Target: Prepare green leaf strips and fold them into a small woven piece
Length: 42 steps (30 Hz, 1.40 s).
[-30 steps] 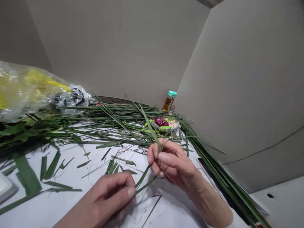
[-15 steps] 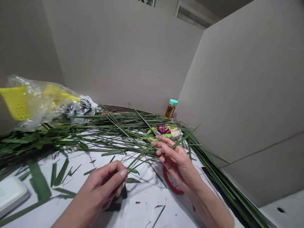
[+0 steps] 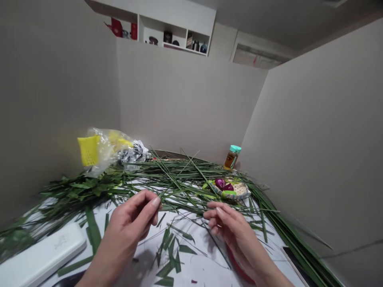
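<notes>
The left-hand fingertips [image 3: 155,202] are drawn closely together, pointing up and to the right. Whether they pinch a fine strand cannot be told. The left hand [image 3: 128,227] rises from the lower edge of the view.

The right-hand fingers [image 3: 216,212] are partly open and lightly curled, pointing left toward the left hand, with no grip visible. The right hand [image 3: 235,233] lies just beyond them to the lower right. A thin dark-green leaf strand [image 3: 217,245] runs diagonally just below these fingers, its long axis falling from upper left to lower right. Contact with the fingers cannot be confirmed.

Directly beyond both hands, a loose layer of long narrow green leaf blades [image 3: 176,179] lies across the white table [image 3: 206,273], mostly running left to right, with some crossing at shallow angles. A denser bundle of the same blades [image 3: 287,237] runs along the right edge toward the lower right. Short cut green leaf pieces [image 3: 169,249] are scattered below the hands, pointing in mixed directions.

Farther out stand a small woven tray [image 3: 239,191] holding purple objects, a teal-capped amber bottle [image 3: 231,158], and a clear plastic bag [image 3: 104,151] containing yellow mesh. A white rectangular case [image 3: 42,255] lies at lower left.
</notes>
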Motion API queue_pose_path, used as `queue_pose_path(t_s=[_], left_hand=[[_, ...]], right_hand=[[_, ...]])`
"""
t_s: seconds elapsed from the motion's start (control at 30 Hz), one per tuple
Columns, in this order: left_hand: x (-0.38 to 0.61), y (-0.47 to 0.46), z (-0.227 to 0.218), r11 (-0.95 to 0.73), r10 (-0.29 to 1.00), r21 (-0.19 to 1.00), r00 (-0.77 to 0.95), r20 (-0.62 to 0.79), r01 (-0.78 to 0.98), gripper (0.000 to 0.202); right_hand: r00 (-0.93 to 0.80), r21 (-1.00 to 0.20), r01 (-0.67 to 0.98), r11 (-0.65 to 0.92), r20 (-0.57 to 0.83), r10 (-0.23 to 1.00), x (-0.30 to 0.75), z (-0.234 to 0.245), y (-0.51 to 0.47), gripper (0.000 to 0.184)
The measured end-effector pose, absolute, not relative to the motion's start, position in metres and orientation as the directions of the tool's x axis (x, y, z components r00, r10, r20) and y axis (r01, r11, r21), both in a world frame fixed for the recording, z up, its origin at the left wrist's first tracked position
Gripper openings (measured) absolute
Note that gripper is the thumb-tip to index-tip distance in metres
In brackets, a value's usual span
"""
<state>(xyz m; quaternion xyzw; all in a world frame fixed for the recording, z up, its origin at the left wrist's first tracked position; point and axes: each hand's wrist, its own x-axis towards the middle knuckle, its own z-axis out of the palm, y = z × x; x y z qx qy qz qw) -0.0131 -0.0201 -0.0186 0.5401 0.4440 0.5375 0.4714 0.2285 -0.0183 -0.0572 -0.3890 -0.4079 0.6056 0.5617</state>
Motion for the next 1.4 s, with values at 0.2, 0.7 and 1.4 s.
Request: queue_pose_path(t_s=[0.2, 0.7, 1.4], left_hand=[[-0.015, -0.031, 0.002, -0.314, 0.936, 0.935, -0.112, 0.334, 0.163, 0.029], [-0.010, -0.054, -0.019, -0.631, 0.619, 0.468, 0.038, 0.784, 0.619, 0.009], [-0.022, -0.057, -0.023, -0.359, 0.846, 0.779, -0.175, 0.505, 0.514, 0.021]], right_hand=[[-0.113, -0.995, -0.058, 0.079, 0.085, 0.990, 0.220, -0.055, -0.021, 0.030], [-0.629, 0.234, 0.652, 0.721, 0.698, 0.343, 0.178, 0.027, -0.041, 0.026], [-0.460, -0.164, 0.705, 0.689, 0.633, 0.622, 0.176, 0.024, -0.060, 0.017]])
